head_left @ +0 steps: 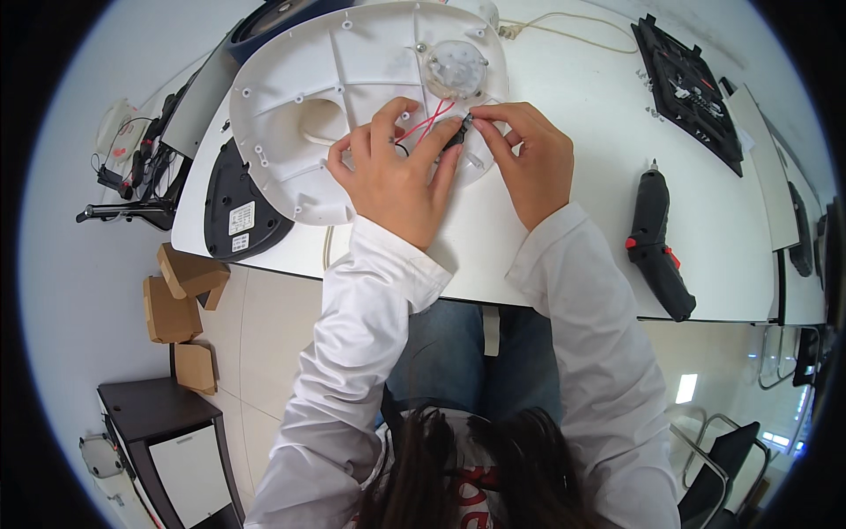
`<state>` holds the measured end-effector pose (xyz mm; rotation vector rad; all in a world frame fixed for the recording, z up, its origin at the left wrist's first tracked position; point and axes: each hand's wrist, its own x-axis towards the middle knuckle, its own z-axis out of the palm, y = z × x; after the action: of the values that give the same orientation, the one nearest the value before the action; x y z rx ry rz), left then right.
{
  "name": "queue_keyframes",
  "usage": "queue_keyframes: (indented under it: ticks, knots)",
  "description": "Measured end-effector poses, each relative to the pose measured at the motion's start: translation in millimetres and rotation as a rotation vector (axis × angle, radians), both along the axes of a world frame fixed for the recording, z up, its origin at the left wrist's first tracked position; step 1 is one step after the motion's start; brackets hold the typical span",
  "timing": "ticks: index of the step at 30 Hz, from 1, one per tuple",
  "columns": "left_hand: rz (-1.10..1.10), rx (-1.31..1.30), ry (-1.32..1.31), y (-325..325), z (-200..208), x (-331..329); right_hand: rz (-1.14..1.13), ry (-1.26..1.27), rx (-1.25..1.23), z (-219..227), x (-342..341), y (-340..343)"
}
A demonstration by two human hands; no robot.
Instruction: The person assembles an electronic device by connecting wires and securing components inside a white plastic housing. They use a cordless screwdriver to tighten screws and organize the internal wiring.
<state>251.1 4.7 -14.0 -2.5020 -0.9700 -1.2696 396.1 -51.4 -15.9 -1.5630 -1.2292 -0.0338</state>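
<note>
A large white plastic shell (pixel 286 66) with inner ribs and screw posts lies with its hollow side up at the table's edge. Set in its right part is a round translucent housing (pixel 456 69), from which red wires (pixel 429 122) run down between my hands. My left hand (pixel 395 176) reaches over the shell, thumb and forefinger pinched on a small black part (pixel 456 137) and its other fingers spread over the shell. At the upper end of that part, my right hand (pixel 534 163) is closed in a pinch. The fingertips partly cover the black part, so its exact kind is hidden.
A black and red cordless screwdriver (pixel 652 238) lies at the right. Beyond it are loose screws (pixel 650 113) and an open black tool case (pixel 692 93). A dark labelled base (pixel 238 207) is left of the shell. A cream cable (pixel 573 18) crosses the back of the white table (pixel 586 282).
</note>
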Motion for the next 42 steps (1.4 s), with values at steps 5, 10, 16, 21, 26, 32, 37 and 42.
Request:
queue_keyframes:
  ticks: [5, 10, 16, 21, 26, 32, 37, 42]
  knots:
    - [0.0, 0.011, -0.005, -0.8, 0.6, 0.1, -0.001, -0.005, -0.014, 0.0, -0.6, -0.2]
    - [-0.034, 0.02, -0.023, 0.7, -2.3, 0.7, 0.002, 0.0, -0.018, 0.6, -0.4, -0.7]
    - [-0.022, -0.007, -0.037, -1.2, -0.7, 1.3, 0.014, 0.047, -0.028, 2.4, -1.3, -0.6]
    - [-0.003, -0.023, -0.025, -1.3, 1.2, -1.4, 0.009, 0.026, -0.079, 5.2, -4.1, -2.9]
    - [-0.005, -0.041, -0.016, -3.1, 2.5, 1.2, -0.004, -0.011, -0.073, 4.0, -0.7, -5.3]
    - [0.017, -0.098, -0.02, -4.7, 1.3, -2.1, -0.072, -0.053, 0.141, 39.7, 0.7, -89.2]
    - [0.019, -0.122, -0.014, -7.5, 3.5, -0.2, -0.267, -0.243, -0.285, 45.5, 35.3, -206.1]
    - [-0.014, -0.076, -0.044, -4.4, 3.8, -2.0, -0.261, -0.397, -0.596, 23.6, 52.8, -220.4]
